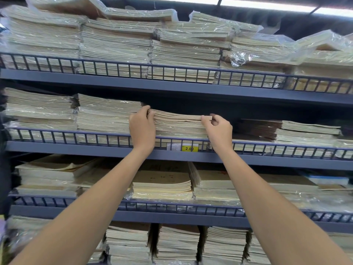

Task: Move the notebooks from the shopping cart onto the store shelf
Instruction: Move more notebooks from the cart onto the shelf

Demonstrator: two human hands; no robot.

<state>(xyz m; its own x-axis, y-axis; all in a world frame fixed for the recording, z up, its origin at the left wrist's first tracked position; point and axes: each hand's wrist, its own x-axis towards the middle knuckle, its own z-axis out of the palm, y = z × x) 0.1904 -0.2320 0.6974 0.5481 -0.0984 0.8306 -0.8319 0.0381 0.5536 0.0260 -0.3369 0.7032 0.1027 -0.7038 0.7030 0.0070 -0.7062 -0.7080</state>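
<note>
A stack of thin tan notebooks (179,119) lies on the middle shelf (114,150), behind its low wire rail. My left hand (142,128) grips the left end of the top few notebooks, fingers curled over their edge. At the right end, my right hand (217,129) pinches the corner of the same notebooks between thumb and fingers. Both arms reach up from the bottom of the view. The shopping cart is out of sight.
Plastic-wrapped bundles of notebooks (107,113) fill the shelf to the left, and lower stacks (305,131) lie to the right. More bundles crowd the upper shelf (172,85) and the lower shelves (162,184). A yellow price tag (189,148) hangs on the rail.
</note>
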